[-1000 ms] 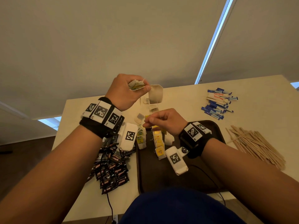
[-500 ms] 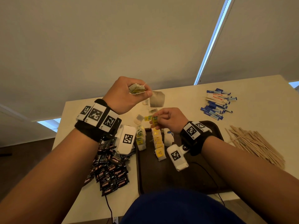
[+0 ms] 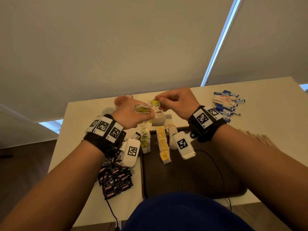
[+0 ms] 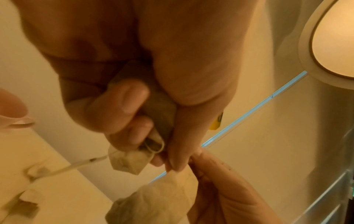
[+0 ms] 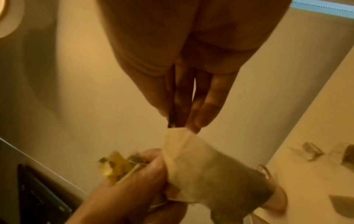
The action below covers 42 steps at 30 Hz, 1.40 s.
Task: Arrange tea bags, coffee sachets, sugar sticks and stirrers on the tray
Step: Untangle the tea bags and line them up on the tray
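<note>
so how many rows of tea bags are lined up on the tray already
3 rows, all at the tray's far end: green-tagged row at its left edge, yellow-tagged row in the middle, pale row right of it, partly hidden behind the right wrist camera.

left wrist: black band (image 3: 103,139) wrapped it, with three white square-code tags (image 3: 104,127) along the top
left camera: white rounded box (image 3: 130,151) with a black square code hung under the band
right wrist: black band (image 3: 206,126) carried two white code tags (image 3: 202,118)
right camera: white box (image 3: 182,145) with a code, fixed by a silver screw (image 3: 193,135)
cables: thin black leads (image 3: 215,165) ran from the boxes
arms: bare, no sleeves
clothing: dark blue cloth (image 3: 180,214) at the bottom edge
</note>
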Motion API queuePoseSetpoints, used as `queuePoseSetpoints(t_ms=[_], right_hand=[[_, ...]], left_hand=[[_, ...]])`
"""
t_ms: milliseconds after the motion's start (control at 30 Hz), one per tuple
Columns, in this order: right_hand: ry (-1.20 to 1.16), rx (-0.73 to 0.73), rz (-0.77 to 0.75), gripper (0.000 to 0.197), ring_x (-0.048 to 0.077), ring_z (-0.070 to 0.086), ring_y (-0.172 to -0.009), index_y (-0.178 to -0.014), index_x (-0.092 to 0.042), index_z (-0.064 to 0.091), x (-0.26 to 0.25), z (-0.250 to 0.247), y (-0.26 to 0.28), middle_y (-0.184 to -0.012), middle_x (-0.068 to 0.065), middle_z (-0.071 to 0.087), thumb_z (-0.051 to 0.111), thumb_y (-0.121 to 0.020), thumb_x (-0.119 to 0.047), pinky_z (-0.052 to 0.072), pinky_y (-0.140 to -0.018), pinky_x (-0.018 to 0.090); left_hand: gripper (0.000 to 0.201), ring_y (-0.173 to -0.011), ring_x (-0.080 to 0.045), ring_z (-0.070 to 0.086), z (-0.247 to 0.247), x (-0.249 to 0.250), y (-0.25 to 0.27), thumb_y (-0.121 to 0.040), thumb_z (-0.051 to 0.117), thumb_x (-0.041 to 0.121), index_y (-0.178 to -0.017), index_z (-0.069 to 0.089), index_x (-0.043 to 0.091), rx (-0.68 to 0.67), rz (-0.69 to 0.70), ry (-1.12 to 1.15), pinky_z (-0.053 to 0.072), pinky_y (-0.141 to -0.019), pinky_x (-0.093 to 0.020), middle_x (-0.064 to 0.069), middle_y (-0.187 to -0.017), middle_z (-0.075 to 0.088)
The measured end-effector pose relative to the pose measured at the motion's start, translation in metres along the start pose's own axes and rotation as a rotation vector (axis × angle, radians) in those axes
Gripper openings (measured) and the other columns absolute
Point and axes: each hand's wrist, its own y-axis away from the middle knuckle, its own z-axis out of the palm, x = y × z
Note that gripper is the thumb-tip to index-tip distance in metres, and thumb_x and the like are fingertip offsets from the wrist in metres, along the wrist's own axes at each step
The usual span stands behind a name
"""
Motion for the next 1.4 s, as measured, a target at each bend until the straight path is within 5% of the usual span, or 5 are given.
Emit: queuePoseSetpoints(t_ms=[300,700,933,1133,1400], right_hand=[[0.149,0.036,-0.170,0.013,0.007,0.062,-0.075,-0.093,-0.018,0.077,-0.003,0.005,0.012,-0.084,-0.007,0.069,0.072,-0.085,-0.008,0.046,-0.067,0.013],[-0.005,-0.107,0.057,0.042,0.017,0.067,-0.055,-0.125,-0.004,0.061,0.006,0.007,0.026,-0.070,0.017,0.071,0.069,-0.085,0.003,0.056,-0.056,0.028],[0.160,-0.072,0.058,0.005,-0.002,0.061,-0.064,-0.088,-0.008,0.074,0.022,0.019,0.014,-0.076,-0.001,0.070,0.075,-0.084,-0.011,0.050,-0.063,0.014],[0.244,-0.142,0.182,0.001,0.023,0.069,-0.074,-0.085,-0.014,0.073,0.065,0.043,0.012,-0.079,0.007,0.073,0.073,-0.085,-0.014,0.058,-0.076,0.043],[0.407,-0.221,0.425,0.014,0.021,0.067,-0.082,-0.102,-0.013,0.070,0.124,0.114,0.027,-0.091,0.006,0.072,0.068,-0.088,-0.016,0.057,-0.078,0.036]], left_hand=[[0.018,-0.060,-0.024,0.042,0.003,-0.010,-0.007,-0.089,0.070,0.012,-0.073,0.065,0.020,0.058,-0.079,0.156,0.032,-0.044,-0.023,-0.004,-0.067,0.051],[0.012,-0.063,-0.026,0.045,-0.001,-0.015,-0.008,-0.089,0.071,0.016,-0.079,0.068,0.021,0.077,-0.057,0.177,0.035,-0.046,-0.025,-0.015,-0.076,0.055],[0.007,-0.060,-0.024,0.043,-0.001,-0.026,-0.007,-0.090,0.070,0.015,-0.084,0.071,0.014,0.066,-0.066,0.160,0.033,-0.042,-0.022,-0.012,-0.079,0.055],[0.007,-0.058,-0.020,0.046,-0.003,-0.049,-0.014,-0.088,0.073,0.022,-0.085,0.074,0.016,0.121,-0.128,0.170,0.035,-0.039,-0.022,-0.013,-0.075,0.062],[0.009,-0.049,-0.020,0.037,0.008,-0.075,-0.019,-0.088,0.072,0.020,-0.080,0.073,0.016,0.090,-0.140,0.251,0.029,-0.039,-0.019,-0.018,-0.071,0.056]])
